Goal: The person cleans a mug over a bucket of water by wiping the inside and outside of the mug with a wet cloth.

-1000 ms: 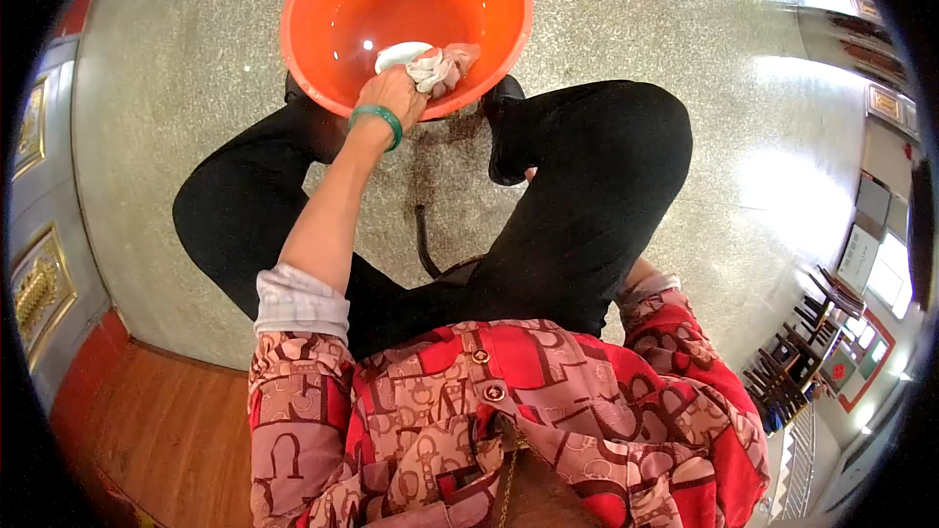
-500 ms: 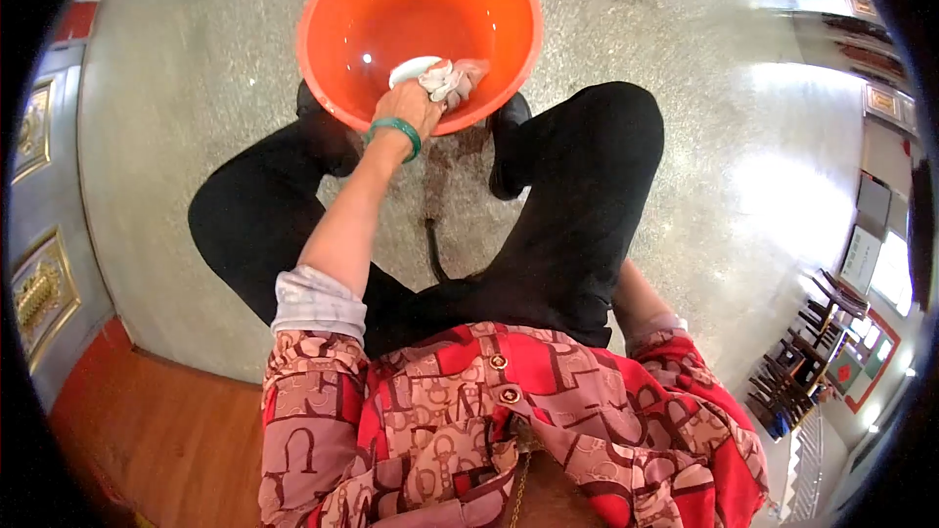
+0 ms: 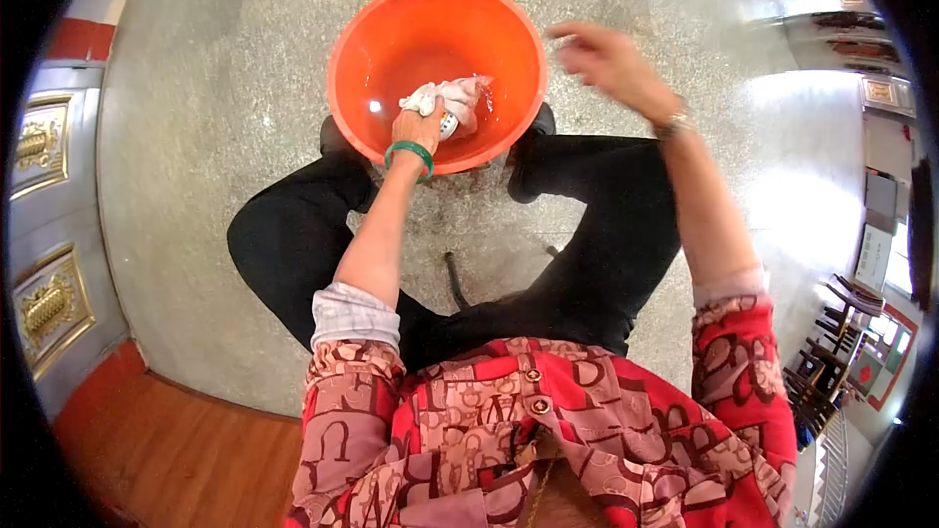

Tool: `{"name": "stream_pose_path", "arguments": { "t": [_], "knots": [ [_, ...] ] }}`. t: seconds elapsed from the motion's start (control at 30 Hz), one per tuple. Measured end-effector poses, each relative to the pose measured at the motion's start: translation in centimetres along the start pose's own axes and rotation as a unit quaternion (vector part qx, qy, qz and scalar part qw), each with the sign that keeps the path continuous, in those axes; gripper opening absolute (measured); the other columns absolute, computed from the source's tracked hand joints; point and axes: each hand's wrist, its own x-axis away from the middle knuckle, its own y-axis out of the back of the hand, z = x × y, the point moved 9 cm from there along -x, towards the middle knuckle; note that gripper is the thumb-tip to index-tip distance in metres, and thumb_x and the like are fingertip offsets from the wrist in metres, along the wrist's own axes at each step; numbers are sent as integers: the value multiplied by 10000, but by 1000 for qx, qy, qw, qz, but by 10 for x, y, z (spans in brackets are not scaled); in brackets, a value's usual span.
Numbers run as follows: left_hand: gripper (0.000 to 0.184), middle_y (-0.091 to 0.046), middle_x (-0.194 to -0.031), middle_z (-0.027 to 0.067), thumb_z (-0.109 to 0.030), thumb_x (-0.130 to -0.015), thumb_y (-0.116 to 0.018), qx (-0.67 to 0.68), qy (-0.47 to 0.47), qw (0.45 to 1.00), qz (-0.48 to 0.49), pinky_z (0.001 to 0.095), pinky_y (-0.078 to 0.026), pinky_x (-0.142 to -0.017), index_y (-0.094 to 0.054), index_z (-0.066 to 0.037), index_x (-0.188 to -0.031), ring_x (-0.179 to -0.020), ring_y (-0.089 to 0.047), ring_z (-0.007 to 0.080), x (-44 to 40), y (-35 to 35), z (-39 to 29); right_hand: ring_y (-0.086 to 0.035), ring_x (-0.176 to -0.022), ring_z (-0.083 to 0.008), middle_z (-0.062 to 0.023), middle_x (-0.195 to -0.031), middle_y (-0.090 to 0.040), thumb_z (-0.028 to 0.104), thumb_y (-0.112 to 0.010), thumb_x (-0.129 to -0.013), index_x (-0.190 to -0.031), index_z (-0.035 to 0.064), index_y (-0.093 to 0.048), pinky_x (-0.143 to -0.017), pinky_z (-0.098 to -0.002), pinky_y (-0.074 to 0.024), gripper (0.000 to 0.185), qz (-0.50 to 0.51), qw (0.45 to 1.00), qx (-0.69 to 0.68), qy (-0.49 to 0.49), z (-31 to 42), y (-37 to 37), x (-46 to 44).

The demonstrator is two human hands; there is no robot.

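Note:
An orange plastic basin (image 3: 357,39) stands on the floor between my feet, with some water in it. My left hand (image 3: 419,129), a green bangle at its wrist, reaches over the near rim. Its fingers are closed on a small white bowl (image 3: 449,125) with a pattern on its side and a wet whitish cloth (image 3: 440,96) bunched against it. Part of the bowl is hidden by the hand and the cloth. To the right of the basin, my right hand (image 3: 611,64) is in the air, blurred, fingers loosely stretched and nothing seen in them.
My black-trousered legs (image 3: 606,225) flank the basin's near side. A thin dark bar (image 3: 455,279) shows between them. Grey doors with gold panels (image 3: 54,308) are at the left, a wooden floor strip (image 3: 205,450) at the lower left, and stacked chairs (image 3: 831,342) at the far right.
My right hand has risen from beside my right thigh to the right of the basin. The view has shifted, and the bowl in my left hand has turned to show its patterned side.

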Motion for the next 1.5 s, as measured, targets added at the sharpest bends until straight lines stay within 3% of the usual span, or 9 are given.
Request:
{"name": "stream_pose_path", "arguments": {
  "t": [0.17, 0.4, 0.7, 0.87, 1.0, 1.17, 1.37, 1.43, 1.5],
  "knots": [
    [410, -584, -1030, 186, -410, -802, -511, -112, -11, 990, 81, 405, -423, -828, -583, -102, -1064, -970, -534, 361, 8, -12, -3, -595, -854, -227, -108, -857, -628, 217, -612, -700, -942, 45, -593, -789, -397, -423, 298, 161, 872, 429, 171, -2, -165, 17],
    [462, -578, -1049, 190, -456, -824, -472, -153, -48, 980, 121, 420, -418, -836, -556, -111, -1119, -989, -528, 361, 26, -15, -16, -612, -574, -266, -115, -593, -595, 134, -546, -661, -608, 76, -588, -508, -389, -459, 88, 132, 869, 432, 204, -38, -187, 16],
    [494, -597, -968, 215, -502, -804, -457, -138, 17, 983, 122, 426, -418, -831, -587, -97, -1055, -954, -539, 367, 55, -7, 19, -620, -611, -284, -124, -624, -607, 101, -551, -637, -585, 78, -599, -508, -407, -459, 75, 153, 888, 392, 186, -27, -222, 65],
    [453, -637, -840, 103, -441, -810, -542, 60, 151, 977, 138, 303, -481, -444, -596, -42, -1017, -671, -620, 184, 83, -12, 50, -639, -677, -224, -78, -695, -641, 103, -567, -684, -672, 101, -653, -541, -389, -481, 87, 229, 875, 396, 156, -32, -247, 104],
    [456, -636, -812, 88, -437, -826, -524, 183, 92, 974, 96, 271, -468, -366, -570, -44, -1052, -546, -605, 167, 96, -6, 34, -640, -696, -229, -81, -697, -639, 118, -572, -685, -681, 92, -652, -548, -409, -480, 84, 245, 881, 392, 97, -34, -238, 115],
    [479, -625, -769, 109, -446, -833, -519, 227, 58, 968, 93, 271, -477, -364, -558, -14, -1036, -536, -605, 178, 108, -2, 12, -609, -803, -352, -194, -904, -623, 351, -582, -754, -982, 20, -568, -680, -405, -500, 402, -31, 999, -34, 20, -27, -145, 76],
    [397, -612, -778, 94, -356, -841, -539, 267, 17, 957, 108, 247, -481, -385, -541, -22, -1056, -517, -584, 156, 122, -10, -1, -575, -962, -339, -174, -1128, -554, 515, -613, -712, -1201, 96, -488, -825, -373, -452, 656, 42, 990, -133, -15, -46, -201, 31],
    [315, -607, -761, 72, -276, -829, -577, 294, 84, 945, 119, 238, -482, -415, -551, -25, -1017, -526, -575, 134, 129, -11, 15, -581, -967, -283, -158, -1043, -600, 426, -623, -734, -1127, 97, -559, -864, -357, -427, 516, 37, 999, -28, -12, -52, -206, 23],
    [234, -609, -756, 61, -178, -803, -619, 281, 66, 942, 170, 230, -485, -449, -560, -27, -972, -545, -576, 122, 131, -18, 26, -615, -875, -227, -151, -950, -631, 322, -622, -749, -963, 87, -639, -803, -354, -461, 318, 10, 962, -244, -123, -81, -209, 23]
  ]
}}
